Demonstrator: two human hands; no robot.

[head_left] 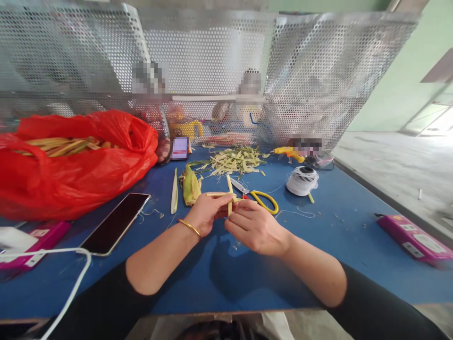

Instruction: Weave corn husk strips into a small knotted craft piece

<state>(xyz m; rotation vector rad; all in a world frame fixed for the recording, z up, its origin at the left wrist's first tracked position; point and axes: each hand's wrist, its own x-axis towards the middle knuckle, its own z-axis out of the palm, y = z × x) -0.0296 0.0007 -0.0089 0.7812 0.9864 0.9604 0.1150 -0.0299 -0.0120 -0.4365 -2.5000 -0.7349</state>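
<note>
Above the blue table, my left hand pinches a pale yellow-green leaf strip where it crosses others like it. My right hand is closed on the same crossed strips from the other side, its fingertips close to my left thumb. One strip points away from me and another reaches out to the left. Just beyond my right hand lie scissors with yellow handles, partly hidden by the fingers. A folded yellow-green husk rests beyond my left hand, with a slim pale leaf piece beside it.
A heap of cut strips lies at the back. The red plastic bag with strips fills the far left, near a dark phone. White thread spool, yellow glue gun and pink power strip are on the right. A perforated metal screen bounds the back.
</note>
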